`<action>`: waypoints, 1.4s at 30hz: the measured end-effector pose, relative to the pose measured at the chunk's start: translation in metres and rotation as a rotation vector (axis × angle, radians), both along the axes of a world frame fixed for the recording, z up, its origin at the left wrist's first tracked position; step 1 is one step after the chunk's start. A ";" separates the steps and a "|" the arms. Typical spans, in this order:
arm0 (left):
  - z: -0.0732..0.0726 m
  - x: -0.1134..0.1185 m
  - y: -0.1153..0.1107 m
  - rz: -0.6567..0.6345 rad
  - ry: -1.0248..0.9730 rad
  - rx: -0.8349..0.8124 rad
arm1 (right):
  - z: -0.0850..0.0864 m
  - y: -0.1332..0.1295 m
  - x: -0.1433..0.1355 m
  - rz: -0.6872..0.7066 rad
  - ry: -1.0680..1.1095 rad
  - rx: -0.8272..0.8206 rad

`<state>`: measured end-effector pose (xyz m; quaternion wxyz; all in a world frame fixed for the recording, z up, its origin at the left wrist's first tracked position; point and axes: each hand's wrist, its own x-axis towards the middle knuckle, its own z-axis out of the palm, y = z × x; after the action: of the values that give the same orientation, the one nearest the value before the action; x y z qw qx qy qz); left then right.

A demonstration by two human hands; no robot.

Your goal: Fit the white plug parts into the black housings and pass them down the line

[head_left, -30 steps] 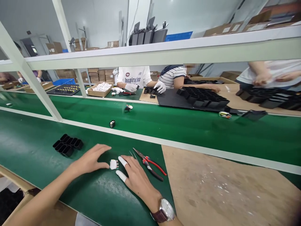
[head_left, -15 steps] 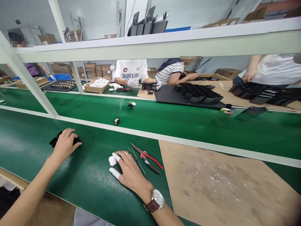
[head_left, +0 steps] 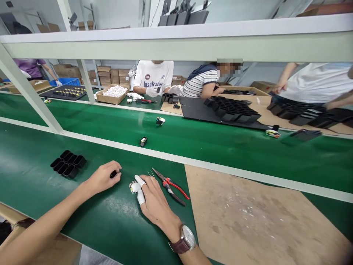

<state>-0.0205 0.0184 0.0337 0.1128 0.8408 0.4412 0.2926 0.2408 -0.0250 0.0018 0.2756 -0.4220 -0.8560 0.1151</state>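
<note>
My left hand (head_left: 106, 177) is closed round a small black case (head_left: 113, 173) above the green tabletop. Left of it stands a cluster of black open-topped cases (head_left: 67, 164). Two fingers of my right hand (head_left: 151, 197) wear white finger covers and pinch a small circuit board with a white part (head_left: 134, 188). Just right of that hand lie red-and-black pliers (head_left: 171, 186). The tips of metal tweezers (head_left: 150, 173) show beside them, the rest hidden by my right hand.
A brown board (head_left: 248, 213) lies at the right. Beyond a pale rail (head_left: 124, 149), a green conveyor (head_left: 116, 127) carries a few small parts. Across it, people sit near black trays and a box of white parts (head_left: 112, 94). A white shelf beam (head_left: 176, 48) crosses above.
My left hand has moved right, away from the black cluster, with one black case in it. My right fingers have closed on the circuit board. Parts on the conveyor have shifted slightly right.
</note>
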 end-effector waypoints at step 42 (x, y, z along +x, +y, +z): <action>-0.025 -0.008 -0.007 -0.112 -0.180 -0.488 | -0.004 0.002 0.004 -0.038 0.115 0.017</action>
<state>-0.0288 0.0114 0.0087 0.3669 0.7824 0.4399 0.2443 0.2451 -0.0234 -0.0027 0.3300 -0.4284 -0.8315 0.1267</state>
